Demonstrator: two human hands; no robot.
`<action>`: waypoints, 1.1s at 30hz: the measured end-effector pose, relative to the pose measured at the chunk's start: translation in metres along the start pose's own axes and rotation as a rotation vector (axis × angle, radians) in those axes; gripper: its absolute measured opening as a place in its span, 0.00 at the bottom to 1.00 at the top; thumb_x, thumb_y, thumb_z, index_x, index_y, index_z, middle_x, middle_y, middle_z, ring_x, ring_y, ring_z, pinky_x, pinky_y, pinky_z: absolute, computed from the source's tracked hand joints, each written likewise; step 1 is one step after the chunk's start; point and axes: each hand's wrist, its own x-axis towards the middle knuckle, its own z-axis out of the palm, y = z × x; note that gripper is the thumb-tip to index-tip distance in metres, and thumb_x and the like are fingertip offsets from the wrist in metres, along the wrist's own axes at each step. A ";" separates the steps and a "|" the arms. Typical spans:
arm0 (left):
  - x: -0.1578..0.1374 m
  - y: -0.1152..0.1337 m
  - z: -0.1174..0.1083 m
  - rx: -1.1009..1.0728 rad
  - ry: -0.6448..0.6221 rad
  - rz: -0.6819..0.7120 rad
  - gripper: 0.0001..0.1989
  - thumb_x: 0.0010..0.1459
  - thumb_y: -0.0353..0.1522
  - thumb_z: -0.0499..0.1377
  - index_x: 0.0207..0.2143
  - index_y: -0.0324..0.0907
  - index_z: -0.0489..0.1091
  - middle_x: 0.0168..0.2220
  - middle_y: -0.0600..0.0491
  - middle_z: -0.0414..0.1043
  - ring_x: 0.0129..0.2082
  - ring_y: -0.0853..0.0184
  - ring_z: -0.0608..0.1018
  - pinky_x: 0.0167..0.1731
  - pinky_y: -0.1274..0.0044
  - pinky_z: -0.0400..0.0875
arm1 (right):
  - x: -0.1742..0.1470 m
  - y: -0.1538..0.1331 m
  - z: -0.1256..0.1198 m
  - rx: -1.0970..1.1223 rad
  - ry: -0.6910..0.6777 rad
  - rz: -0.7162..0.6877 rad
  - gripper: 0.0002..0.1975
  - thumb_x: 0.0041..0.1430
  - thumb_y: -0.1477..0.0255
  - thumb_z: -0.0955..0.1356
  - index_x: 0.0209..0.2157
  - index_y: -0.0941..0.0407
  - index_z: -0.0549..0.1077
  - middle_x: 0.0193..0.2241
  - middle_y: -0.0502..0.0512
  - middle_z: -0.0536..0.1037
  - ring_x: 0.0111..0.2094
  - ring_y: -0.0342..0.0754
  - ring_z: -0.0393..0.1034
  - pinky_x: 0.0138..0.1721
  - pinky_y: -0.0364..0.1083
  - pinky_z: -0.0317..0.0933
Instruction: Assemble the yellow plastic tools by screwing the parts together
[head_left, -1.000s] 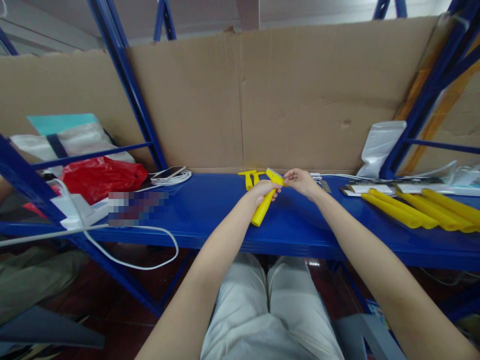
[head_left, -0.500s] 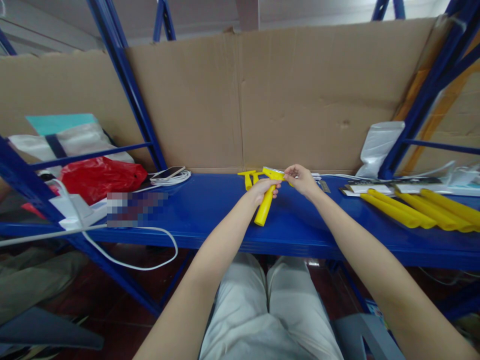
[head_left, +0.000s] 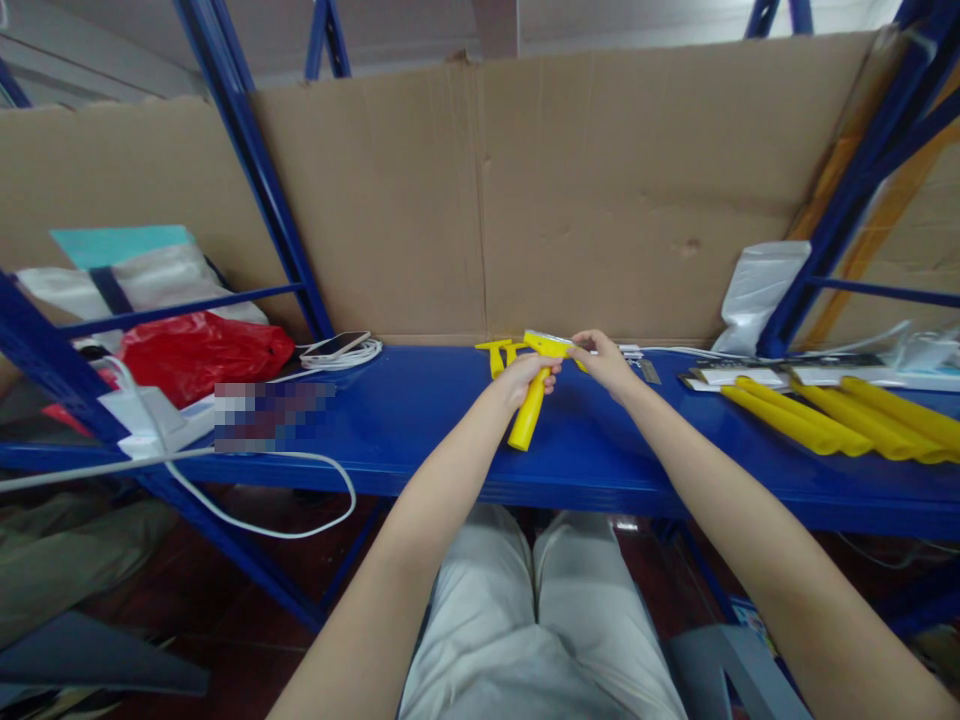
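Note:
A yellow scraper with a thick round handle and a wide head is held over the blue shelf, its handle end tilted toward me. My left hand is wrapped round the handle just below the head. At the right end of the head, the bent fingers of my right hand pinch its corner, where a thin metallic strip runs along the far edge. Behind my left hand lie a couple of yellow T-shaped pieces. Thin flat metal blades rest just right of my right hand.
Several yellow tube handles lie at the right on white and black packages. A white plastic bag leans by the right post. On the left are a phone on a coiled cable, a red bag and a white power strip.
The scraper's head has turned slightly, so its metallic edge shows more. My right fingers have shifted a little at its corner. My left hand keeps its grip.

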 end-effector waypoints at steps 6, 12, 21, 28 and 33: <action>0.001 -0.001 -0.001 0.004 -0.033 0.007 0.09 0.56 0.20 0.50 0.26 0.38 0.63 0.15 0.61 0.59 0.09 0.79 0.59 0.11 0.84 0.51 | -0.006 -0.013 0.000 0.284 -0.085 0.204 0.17 0.41 0.73 0.68 0.37 0.54 0.64 0.30 0.46 0.72 0.30 0.42 0.67 0.34 0.45 0.63; 0.000 -0.002 0.000 -0.006 -0.033 0.022 0.07 0.55 0.20 0.52 0.26 0.38 0.63 0.16 0.60 0.60 0.10 0.79 0.59 0.12 0.84 0.51 | -0.005 -0.015 -0.006 0.412 -0.150 0.263 0.17 0.41 0.78 0.68 0.37 0.54 0.65 0.29 0.47 0.72 0.26 0.40 0.67 0.27 0.41 0.62; 0.002 -0.003 0.000 -0.016 -0.004 0.003 0.08 0.55 0.20 0.53 0.26 0.38 0.63 0.15 0.60 0.60 0.10 0.80 0.59 0.12 0.84 0.50 | -0.002 -0.003 -0.005 0.289 -0.183 0.215 0.16 0.46 0.71 0.69 0.38 0.54 0.65 0.33 0.51 0.74 0.30 0.42 0.69 0.26 0.41 0.63; 0.009 -0.004 -0.007 -0.191 0.221 0.128 0.09 0.54 0.22 0.56 0.23 0.39 0.60 0.15 0.61 0.59 0.10 0.80 0.58 0.12 0.85 0.51 | 0.002 0.027 0.006 -0.254 -0.126 -0.073 0.19 0.58 0.62 0.62 0.47 0.58 0.68 0.49 0.65 0.72 0.50 0.54 0.67 0.50 0.56 0.61; 0.010 -0.004 -0.008 -0.222 0.376 0.169 0.11 0.55 0.21 0.52 0.22 0.39 0.59 0.14 0.61 0.58 0.09 0.80 0.58 0.12 0.84 0.52 | -0.007 0.032 0.022 -0.640 -0.387 -0.220 0.26 0.61 0.64 0.59 0.59 0.57 0.61 0.61 0.63 0.60 0.62 0.58 0.52 0.60 0.60 0.48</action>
